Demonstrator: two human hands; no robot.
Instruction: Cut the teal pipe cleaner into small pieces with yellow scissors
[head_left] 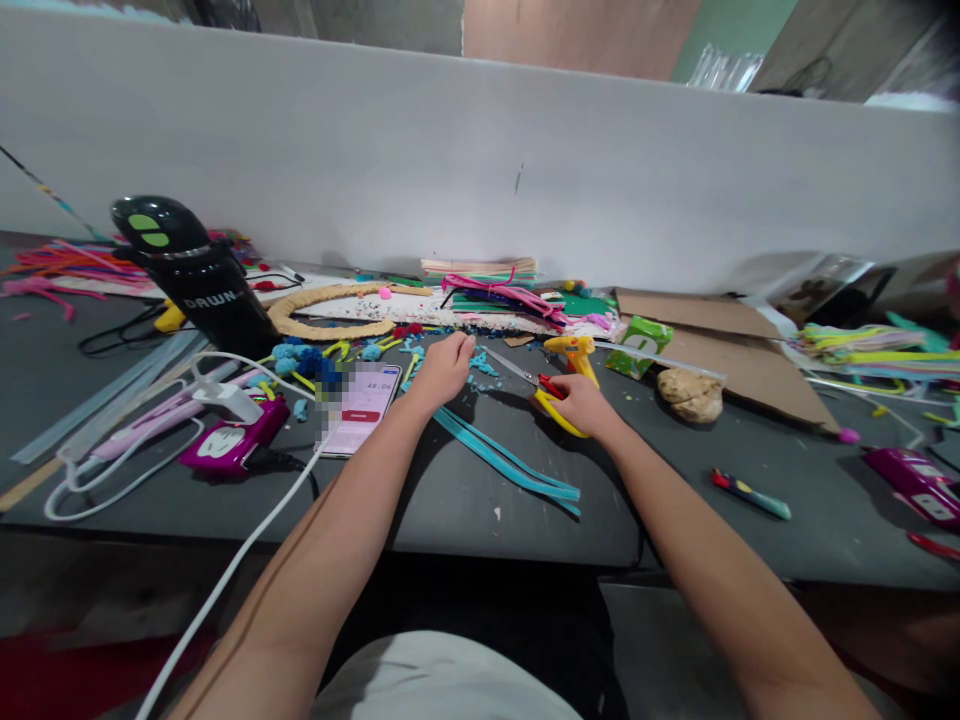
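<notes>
At the back left corner of the surface we see a heap of pink and orange stems. Nearer the left edge lie pale strips, then a pink tool and a purple socket with a white plug in it. Behind these our black bottle stands, and a tan ring lies toward the back edge. A white cable crosses the front edge to our phone.

Our left hand is just right of the phone, fingers closed; we cannot tell whether they pinch anything. Blue scraps lie between our hands, and long blue strips stretch toward the front edge.

Our right hand grips the scissors by the handles, at mid-surface, blades pointing at the left fingers. Just behind is a yellow glue gun; further right, a green pack, a stone, cardboard and, nearer the front edge, a cutter.
</notes>
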